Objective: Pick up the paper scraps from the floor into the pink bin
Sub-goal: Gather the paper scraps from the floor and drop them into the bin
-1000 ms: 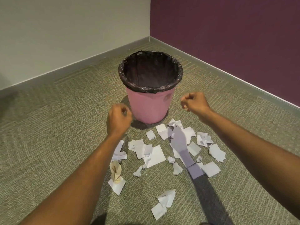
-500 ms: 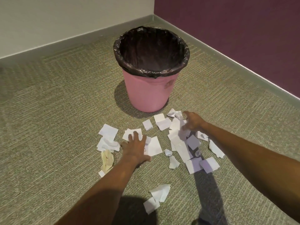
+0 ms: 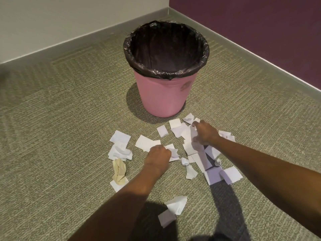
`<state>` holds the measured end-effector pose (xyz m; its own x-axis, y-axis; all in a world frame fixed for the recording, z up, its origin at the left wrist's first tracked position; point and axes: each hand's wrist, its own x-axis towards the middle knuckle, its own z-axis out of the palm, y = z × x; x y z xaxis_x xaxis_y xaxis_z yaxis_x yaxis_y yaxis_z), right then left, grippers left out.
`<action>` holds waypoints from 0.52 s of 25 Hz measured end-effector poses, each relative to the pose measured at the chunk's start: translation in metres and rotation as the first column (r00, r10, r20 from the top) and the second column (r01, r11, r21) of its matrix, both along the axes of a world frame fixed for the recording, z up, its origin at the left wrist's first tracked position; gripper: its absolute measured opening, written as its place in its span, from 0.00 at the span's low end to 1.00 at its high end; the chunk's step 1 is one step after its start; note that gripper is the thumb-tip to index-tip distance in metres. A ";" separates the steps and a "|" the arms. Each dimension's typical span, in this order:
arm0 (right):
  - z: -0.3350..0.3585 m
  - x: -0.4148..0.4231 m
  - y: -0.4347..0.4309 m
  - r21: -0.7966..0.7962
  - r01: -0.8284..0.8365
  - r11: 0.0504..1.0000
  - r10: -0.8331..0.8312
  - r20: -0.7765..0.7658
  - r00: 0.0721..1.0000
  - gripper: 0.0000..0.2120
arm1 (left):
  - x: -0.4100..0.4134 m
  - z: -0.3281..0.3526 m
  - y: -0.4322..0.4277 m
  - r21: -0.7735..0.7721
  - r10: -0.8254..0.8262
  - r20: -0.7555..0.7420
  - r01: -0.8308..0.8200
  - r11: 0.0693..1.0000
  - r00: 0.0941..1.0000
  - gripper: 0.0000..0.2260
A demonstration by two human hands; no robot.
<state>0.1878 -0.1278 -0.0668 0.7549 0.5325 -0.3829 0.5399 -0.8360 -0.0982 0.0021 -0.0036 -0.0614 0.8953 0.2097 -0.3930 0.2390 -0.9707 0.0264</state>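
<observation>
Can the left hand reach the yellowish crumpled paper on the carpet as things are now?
Probably yes: the yellowish paper lies uncovered on the carpet beside the left hand, though that hand grips white scraps.

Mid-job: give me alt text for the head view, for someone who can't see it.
The left hand and right hand are down on the carpet, each curling round white paper scraps; many more lie scattered around them. Just beyond stands the pink bin with a black liner, no paper visible inside.
</observation>
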 end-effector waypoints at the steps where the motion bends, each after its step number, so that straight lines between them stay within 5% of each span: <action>1: 0.001 -0.001 -0.001 0.020 -0.006 1.000 0.006 0.015 1.000 0.26 | 0.000 0.003 0.000 0.001 -0.022 0.014 0.022 1.000 1.000 0.15; 8: 0.018 -0.001 -0.005 0.226 0.158 0.961 -0.140 -0.093 0.986 0.19 | -0.005 0.008 0.002 0.006 -0.046 0.071 0.046 0.999 0.996 0.11; 13: 0.028 -0.007 -0.007 0.267 0.115 0.957 -0.090 -0.105 0.990 0.15 | -0.012 0.018 0.004 -0.049 -0.036 0.203 0.047 0.998 0.979 0.09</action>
